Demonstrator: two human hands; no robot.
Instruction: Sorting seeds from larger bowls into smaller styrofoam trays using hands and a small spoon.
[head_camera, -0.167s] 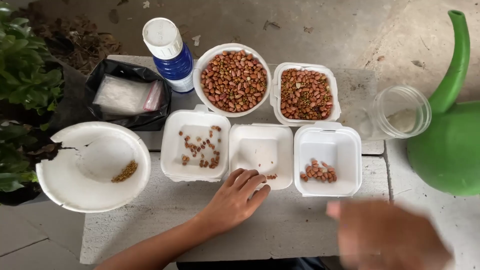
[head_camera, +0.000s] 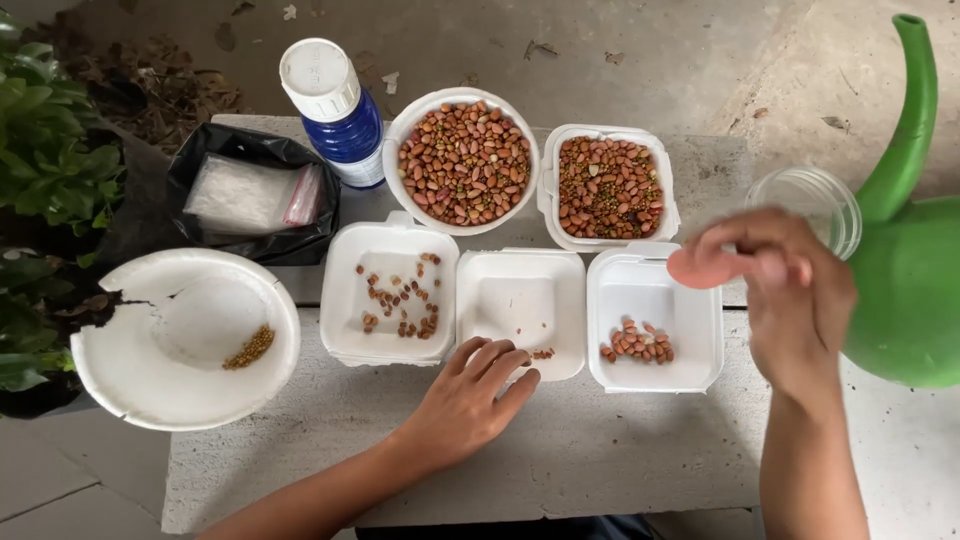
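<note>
The left hand (head_camera: 468, 392) lies palm-down and empty on the grey concrete worktop (head_camera: 600, 450), fingers loosely spread, pointing up and right onto the near rim of the middle white square foam tray (head_camera: 520, 300), beside a few reddish peanuts (head_camera: 541, 353). The right hand (head_camera: 790, 290) hovers, blurred, above the right white foam tray (head_camera: 655, 290), fingertips pinched; whether it holds anything cannot be told

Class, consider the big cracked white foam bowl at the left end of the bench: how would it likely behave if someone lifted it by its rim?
The cracked foam bowl looks thin and holds only a few seeds, so it is probably very light. Its rim is already split, so it would likely flex or tear further there. It overhangs the bench, so a push might tip it.
</note>
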